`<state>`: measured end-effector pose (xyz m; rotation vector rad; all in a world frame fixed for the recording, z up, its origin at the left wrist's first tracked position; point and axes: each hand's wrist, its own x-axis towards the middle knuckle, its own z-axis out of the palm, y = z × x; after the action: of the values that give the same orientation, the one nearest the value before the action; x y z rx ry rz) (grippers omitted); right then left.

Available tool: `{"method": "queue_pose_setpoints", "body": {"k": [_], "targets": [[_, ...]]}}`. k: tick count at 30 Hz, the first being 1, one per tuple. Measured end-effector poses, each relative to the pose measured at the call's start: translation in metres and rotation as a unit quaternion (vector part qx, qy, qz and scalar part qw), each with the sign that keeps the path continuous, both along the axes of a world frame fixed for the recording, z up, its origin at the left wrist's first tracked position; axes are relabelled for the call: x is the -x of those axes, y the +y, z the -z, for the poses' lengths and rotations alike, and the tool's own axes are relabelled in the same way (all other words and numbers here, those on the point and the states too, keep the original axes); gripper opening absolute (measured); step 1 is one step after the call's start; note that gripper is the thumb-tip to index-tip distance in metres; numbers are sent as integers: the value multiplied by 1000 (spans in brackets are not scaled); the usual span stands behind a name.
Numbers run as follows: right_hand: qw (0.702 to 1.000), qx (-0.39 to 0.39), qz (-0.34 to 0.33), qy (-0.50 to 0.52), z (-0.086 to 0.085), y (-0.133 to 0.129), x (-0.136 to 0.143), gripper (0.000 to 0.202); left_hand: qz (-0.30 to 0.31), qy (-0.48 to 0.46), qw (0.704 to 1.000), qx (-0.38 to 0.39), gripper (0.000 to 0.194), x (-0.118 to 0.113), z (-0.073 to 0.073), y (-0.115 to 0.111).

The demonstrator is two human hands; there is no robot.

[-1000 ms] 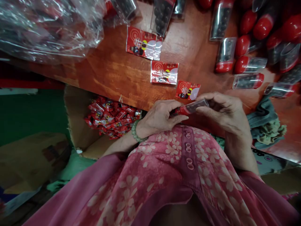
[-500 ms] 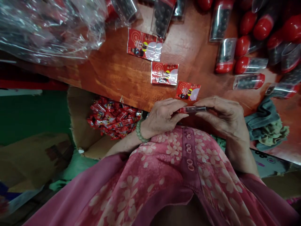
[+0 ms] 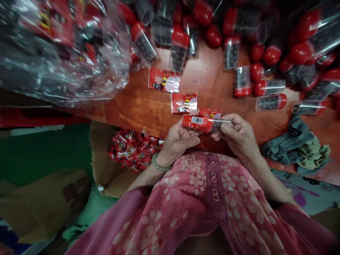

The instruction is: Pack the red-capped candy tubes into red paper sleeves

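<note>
In front of my chest both hands hold a clear tube of dark balls (image 3: 218,124) lying sideways. A red printed sleeve (image 3: 205,122) with a white barcode covers its left part. My left hand (image 3: 177,141) is closed on the sleeved end, its thumb along the near side. My right hand (image 3: 240,136) pinches the clear end between thumb and fingers. Just beyond the tube, partly hidden by it, lies a flat red printed sleeve (image 3: 212,112). Two more, a middle sleeve (image 3: 184,103) and a farther sleeve (image 3: 163,79), lie on the table to its left.
Several red-capped tubes (image 3: 242,81) of dark balls crowd the wooden table's (image 3: 127,113) far side and right. A clear plastic bag (image 3: 87,67) with red contents sits far left. A cardboard box (image 3: 102,156) of small red packets stands below the left edge. Crumpled cloths (image 3: 289,141) lie right.
The held tube has turned, so the barcode side of its sleeve now faces up. My fingers have shifted around both ends. The camera view has tilted, showing more of the far table.
</note>
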<state>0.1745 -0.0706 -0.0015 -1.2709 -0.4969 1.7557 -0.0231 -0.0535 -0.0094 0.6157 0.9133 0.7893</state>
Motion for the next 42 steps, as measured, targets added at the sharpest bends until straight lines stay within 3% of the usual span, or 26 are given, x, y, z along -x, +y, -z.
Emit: {"method": "queue_pose_setpoints", "body": {"k": [3,7,11,17,21,25,29,37,42], "targets": [[999,2,-5,38,3,5,13,43,-28,10,999,23,43,-8,0,5],[998,-10,-48,46,5,7,19,40,-51,38,998,27,43,-14,-3,10],[992,-70,-100,-31,7,3,18,35,-79,59,995,24,43,-16,0,10],[959,-193,-80,-190,15,-4,27,27,-90,55,993,47,54,-25,8,9],[939,-227,-75,-249,16,1,34,27,-89,45,994,42,56,-24,7,16],[961,-199,-97,-167,16,7,39,31,-81,45,995,24,59,-19,3,19],[973,-186,-108,-83,16,8,42,31,-79,33,995,43,50,-20,-1,16],[991,-88,-94,-21,11,16,48,53,-48,13,996,77,47,-17,-4,12],[994,-77,-80,-5,12,19,48,55,-52,-24,994,91,44,-15,-2,7]]}}
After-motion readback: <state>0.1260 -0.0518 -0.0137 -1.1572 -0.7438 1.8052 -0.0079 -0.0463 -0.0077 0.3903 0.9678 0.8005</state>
